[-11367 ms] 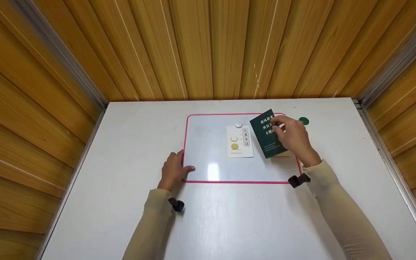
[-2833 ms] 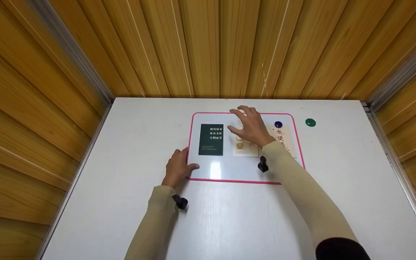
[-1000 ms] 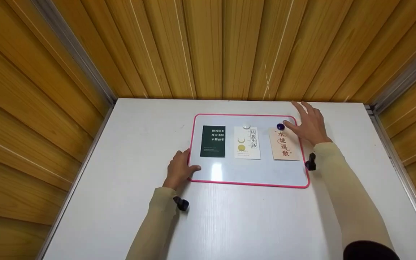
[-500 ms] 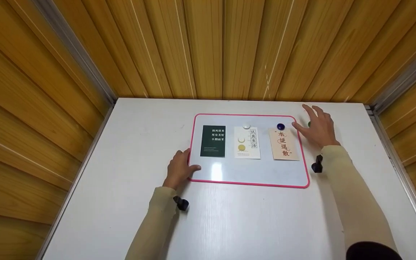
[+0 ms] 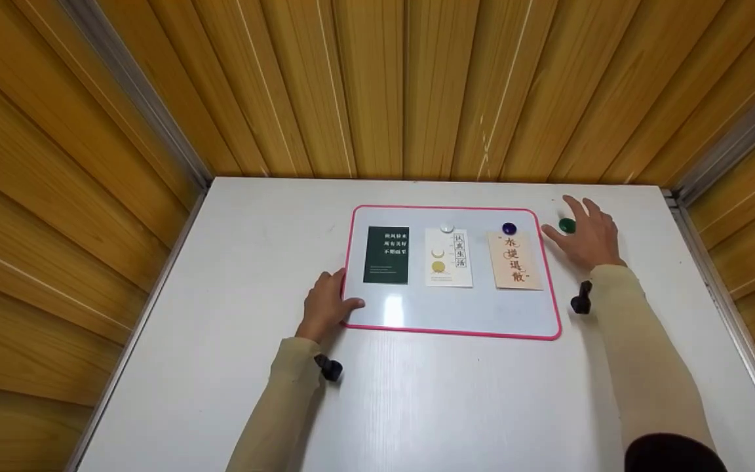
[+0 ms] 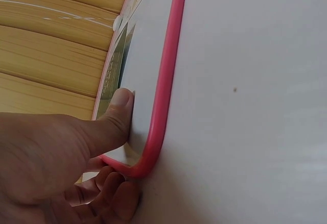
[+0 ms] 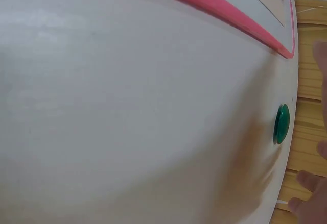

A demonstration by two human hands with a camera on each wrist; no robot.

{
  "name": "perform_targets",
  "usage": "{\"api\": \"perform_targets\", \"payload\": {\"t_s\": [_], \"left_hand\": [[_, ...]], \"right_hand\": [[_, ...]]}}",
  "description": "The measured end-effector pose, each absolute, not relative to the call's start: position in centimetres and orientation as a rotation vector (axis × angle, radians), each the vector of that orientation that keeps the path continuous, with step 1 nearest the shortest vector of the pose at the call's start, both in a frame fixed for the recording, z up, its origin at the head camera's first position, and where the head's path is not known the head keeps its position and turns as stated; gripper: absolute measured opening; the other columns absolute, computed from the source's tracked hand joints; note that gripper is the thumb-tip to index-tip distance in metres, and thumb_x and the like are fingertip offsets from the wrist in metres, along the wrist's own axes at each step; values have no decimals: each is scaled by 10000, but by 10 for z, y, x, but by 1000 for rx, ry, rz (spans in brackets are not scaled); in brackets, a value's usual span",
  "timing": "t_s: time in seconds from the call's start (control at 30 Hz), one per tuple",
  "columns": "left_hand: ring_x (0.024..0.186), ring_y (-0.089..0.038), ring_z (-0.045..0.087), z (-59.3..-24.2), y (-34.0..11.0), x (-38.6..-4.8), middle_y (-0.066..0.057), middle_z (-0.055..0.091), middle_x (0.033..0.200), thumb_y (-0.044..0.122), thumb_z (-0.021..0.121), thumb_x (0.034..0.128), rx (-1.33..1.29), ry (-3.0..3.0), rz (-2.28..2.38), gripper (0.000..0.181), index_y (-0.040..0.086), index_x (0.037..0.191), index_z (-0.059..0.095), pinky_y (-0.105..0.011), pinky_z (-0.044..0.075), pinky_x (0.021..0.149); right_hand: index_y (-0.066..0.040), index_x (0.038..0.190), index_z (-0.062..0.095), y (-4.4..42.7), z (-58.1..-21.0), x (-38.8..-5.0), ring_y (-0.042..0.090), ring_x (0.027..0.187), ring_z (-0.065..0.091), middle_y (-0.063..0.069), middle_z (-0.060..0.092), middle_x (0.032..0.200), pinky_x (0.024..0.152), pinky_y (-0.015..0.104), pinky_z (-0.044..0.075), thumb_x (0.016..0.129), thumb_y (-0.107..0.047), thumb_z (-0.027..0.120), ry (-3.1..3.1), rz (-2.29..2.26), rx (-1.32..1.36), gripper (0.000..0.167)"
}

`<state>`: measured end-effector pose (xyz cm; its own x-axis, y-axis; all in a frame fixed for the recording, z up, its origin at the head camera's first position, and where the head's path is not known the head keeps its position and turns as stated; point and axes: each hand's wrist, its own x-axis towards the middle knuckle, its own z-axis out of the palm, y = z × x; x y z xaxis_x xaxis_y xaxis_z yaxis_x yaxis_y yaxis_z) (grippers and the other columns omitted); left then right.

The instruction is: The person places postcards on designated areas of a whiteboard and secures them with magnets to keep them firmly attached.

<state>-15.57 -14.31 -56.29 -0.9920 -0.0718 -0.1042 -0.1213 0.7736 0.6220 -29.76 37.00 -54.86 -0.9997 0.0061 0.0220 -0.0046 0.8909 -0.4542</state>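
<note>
A small whiteboard (image 5: 456, 314) with a pink rim lies on the table. My left hand (image 5: 324, 307) grips its left edge; in the left wrist view the thumb (image 6: 120, 109) lies on the board's face and the fingers curl at the rim. Spread and holding nothing, my right hand (image 5: 587, 236) hovers over a round green magnet (image 5: 567, 225) right of the board. That magnet (image 7: 281, 124) stands apart from the fingers in the right wrist view. On the board are a dark green card (image 5: 387, 255), a white card (image 5: 448, 259) and a peach card (image 5: 515, 262).
A white magnet (image 5: 447, 227) sits at the white card's top edge, a dark blue one, the blue magnet (image 5: 509, 229), at the peach card's. The white table (image 5: 404, 406) meets wood-patterned walls (image 5: 377, 92) at the back and sides.
The dark green card, earlier in my right hand, now lies on the board's left part. My right hand has moved from over the middle card rightward to the green magnet. My left hand stays put.
</note>
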Motion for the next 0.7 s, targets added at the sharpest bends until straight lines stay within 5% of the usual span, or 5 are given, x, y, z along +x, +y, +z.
{"api": "perform_targets", "payload": {"t_s": [0.33, 0.7], "left_hand": [[980, -282, 590, -564, -143, -157, -122, 599, 1120, 312, 904, 796, -171, 2876, 1037, 822, 94, 1496, 532, -478, 512, 978], [988, -275, 591, -565, -142, -158, -114, 598, 1111, 304, 902, 800, -195, 2865, 1035, 810, 96, 1492, 535, -478, 509, 990]], "right_hand": [[-142, 1608, 320, 379, -552, -298, 605, 1436, 193, 303, 156, 1650, 1146, 725, 95, 938, -628, 616, -3024, 693, -57, 879], [-195, 1641, 235, 383, -557, -297, 696, 1350, 184, 377, 102, 1609, 1060, 826, -5, 920, -703, 570, -3152, 643, -157, 944]]}}
